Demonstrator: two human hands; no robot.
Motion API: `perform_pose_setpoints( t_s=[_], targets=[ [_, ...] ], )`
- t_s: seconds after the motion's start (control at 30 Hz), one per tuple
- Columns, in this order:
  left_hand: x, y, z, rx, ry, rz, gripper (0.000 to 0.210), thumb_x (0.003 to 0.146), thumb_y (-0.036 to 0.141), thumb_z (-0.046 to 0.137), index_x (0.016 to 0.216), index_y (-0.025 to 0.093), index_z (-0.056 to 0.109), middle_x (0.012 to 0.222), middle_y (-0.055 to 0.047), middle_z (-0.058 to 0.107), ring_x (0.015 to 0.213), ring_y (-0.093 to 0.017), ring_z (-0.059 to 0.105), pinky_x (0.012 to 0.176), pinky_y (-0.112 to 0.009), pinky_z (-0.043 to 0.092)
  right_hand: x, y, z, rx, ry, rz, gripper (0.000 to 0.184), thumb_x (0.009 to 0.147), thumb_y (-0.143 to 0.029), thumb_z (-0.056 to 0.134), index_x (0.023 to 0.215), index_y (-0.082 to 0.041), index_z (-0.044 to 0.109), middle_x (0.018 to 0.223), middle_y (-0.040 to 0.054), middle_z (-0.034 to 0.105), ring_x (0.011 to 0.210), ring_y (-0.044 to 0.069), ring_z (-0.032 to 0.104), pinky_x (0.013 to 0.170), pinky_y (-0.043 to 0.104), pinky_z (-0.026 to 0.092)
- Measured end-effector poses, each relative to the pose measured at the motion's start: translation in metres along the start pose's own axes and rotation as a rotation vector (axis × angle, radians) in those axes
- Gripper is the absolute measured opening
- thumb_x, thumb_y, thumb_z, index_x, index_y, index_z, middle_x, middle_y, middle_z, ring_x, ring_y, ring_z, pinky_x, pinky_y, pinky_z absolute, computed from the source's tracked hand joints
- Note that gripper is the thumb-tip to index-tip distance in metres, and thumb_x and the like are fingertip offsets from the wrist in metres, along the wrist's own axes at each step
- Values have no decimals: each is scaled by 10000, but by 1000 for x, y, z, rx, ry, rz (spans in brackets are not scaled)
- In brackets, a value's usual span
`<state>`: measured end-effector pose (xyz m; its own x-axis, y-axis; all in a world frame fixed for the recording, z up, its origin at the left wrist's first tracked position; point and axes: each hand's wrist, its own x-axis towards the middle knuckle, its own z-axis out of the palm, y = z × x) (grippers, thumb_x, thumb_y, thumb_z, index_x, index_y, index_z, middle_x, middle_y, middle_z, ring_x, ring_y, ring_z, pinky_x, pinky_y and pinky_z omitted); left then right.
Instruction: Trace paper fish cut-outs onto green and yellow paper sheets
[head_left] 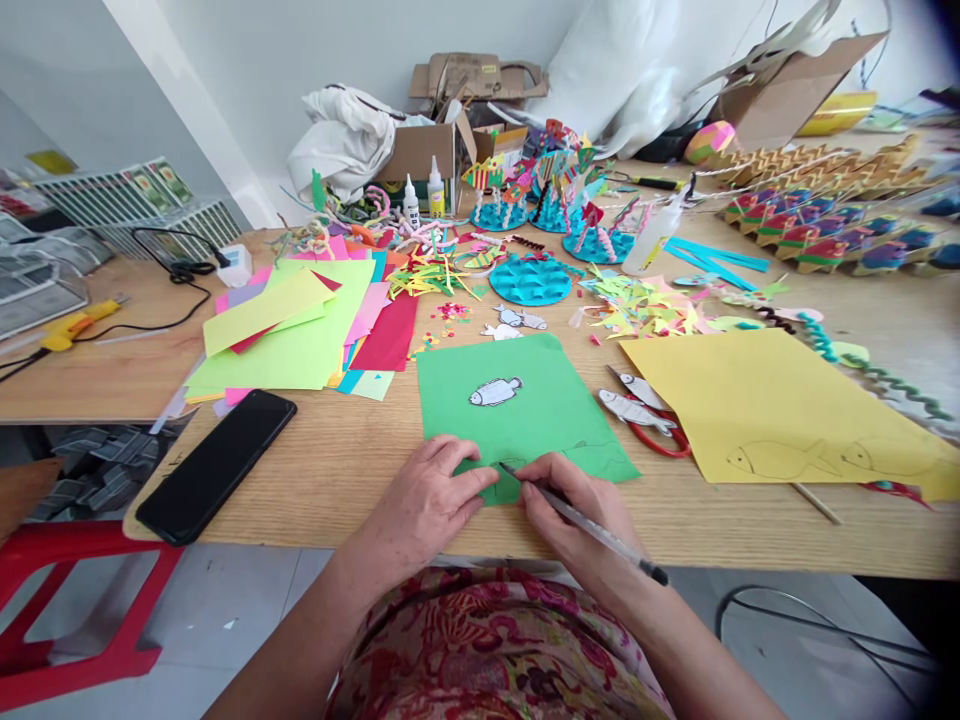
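Note:
A sheet of green paper (450, 400) lies at the table's front edge, with faint fish outlines drawn along its lower part. On it rests a white paper fish cutout (496, 391) with dark outlines. My left hand (431, 495) is open, its fingers stretched over the paper's lower left edge, pressing on it. A pen (592, 527) is gripped in my right hand (581, 500), its tip touching the green paper just beside my left fingertips. To the right, more fish cutouts (637, 410) lie on red-handled scissors (679, 440).
Yellow paper (720, 390) with pencilled fish lies right. A black phone (217, 465) and stacked coloured paper (300, 320) are left. Behind are small fish cutouts (521, 319), a blue disc (530, 280), paper scraps (652, 305), glue bottles (436, 188) and colourful fish models (499, 200).

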<state>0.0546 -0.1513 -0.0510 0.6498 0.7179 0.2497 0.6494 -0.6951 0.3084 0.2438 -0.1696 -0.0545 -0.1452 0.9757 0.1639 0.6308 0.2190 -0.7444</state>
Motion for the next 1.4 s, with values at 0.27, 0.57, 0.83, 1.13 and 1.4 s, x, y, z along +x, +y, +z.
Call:
perform_pose_setpoints(
  t_s=[0.27, 0.57, 0.83, 1.13, 1.4],
  targets=[
    [0, 1, 0, -3, -3, -6, 244, 839, 143, 561, 1072, 208, 591, 1047, -63, 518, 1011, -204, 468, 884, -375, 459, 1, -4, -3, -15, -20, -13, 128, 795, -218, 442, 742, -204, 557, 586, -21, 604, 497, 118, 521, 477, 213, 371],
    [1, 1, -1, -6, -17, -7, 252, 829, 131, 574, 1072, 196, 591, 1046, -64, 514, 1011, -207, 462, 887, -368, 452, 0, -1, -1, -3, -4, -9, 114, 798, -209, 451, 752, -205, 555, 577, -33, 593, 486, 112, 512, 472, 208, 363],
    [0, 2, -1, 5, -6, -9, 251, 838, 144, 564, 1079, 206, 593, 1046, -63, 521, 1012, -205, 472, 881, -374, 462, 0, -1, -2, 25, -18, -4, 115, 793, -217, 457, 737, -205, 557, 575, -29, 597, 495, 115, 526, 476, 209, 372],
    [5, 10, -8, 18, -57, -51, 249, 844, 141, 545, 1078, 208, 597, 1016, -61, 531, 996, -209, 477, 863, -377, 465, 0, 0, -8, 74, -69, 40, 108, 806, -225, 450, 776, -208, 553, 591, -33, 615, 501, 115, 535, 483, 215, 384],
    [7, 14, 7, 42, 26, -60, 199, 867, 77, 473, 999, 158, 597, 955, -52, 551, 935, -186, 500, 847, -353, 471, 1, 1, -6, 16, -29, -1, 116, 795, -220, 453, 760, -202, 561, 585, -30, 603, 502, 117, 531, 479, 214, 368]
  ],
)
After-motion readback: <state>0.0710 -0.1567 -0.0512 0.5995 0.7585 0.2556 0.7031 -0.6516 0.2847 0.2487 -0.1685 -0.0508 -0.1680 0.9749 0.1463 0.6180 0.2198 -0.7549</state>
